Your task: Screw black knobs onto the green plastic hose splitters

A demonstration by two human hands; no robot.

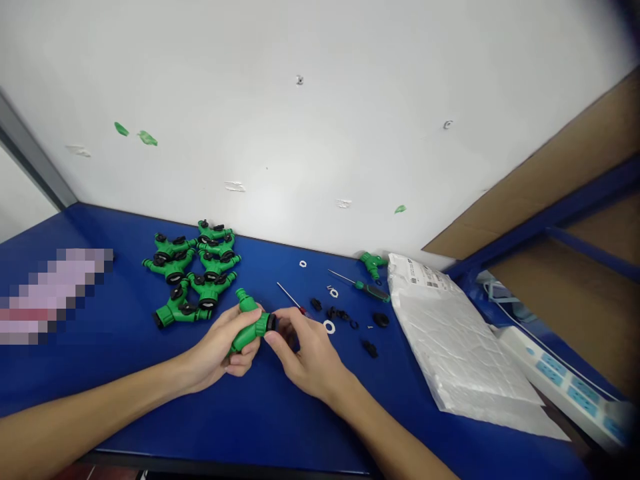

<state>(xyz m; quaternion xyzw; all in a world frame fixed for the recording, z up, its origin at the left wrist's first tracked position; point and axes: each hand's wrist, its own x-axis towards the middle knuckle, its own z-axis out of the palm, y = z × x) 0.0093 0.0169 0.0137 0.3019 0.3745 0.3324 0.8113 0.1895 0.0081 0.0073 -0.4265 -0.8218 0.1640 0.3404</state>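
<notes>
My left hand [233, 340] is wrapped around a green Y-shaped hose splitter [250, 330] and holds it above the blue table. One of its outlets points up and away, and a black collar [271, 322] faces right. At that collar, the thumb and curled fingers of my right hand [310, 350] close in a pinch; the fingertips are partly hidden. Left of my hands stands a cluster of similar green splitters with black valve levers, such as this hose splitter [183, 307] in front. Just behind my right hand lies a red-handled screwdriver [293, 297].
Right of my hands lie white ring washers [329, 327], small black parts [370, 348], a black cap [381, 320] and a green-handled screwdriver [373, 291]. Another green splitter body [373, 265] rests by the wall. A white padded bag [440, 333] and a power strip [560, 380] occupy the right side.
</notes>
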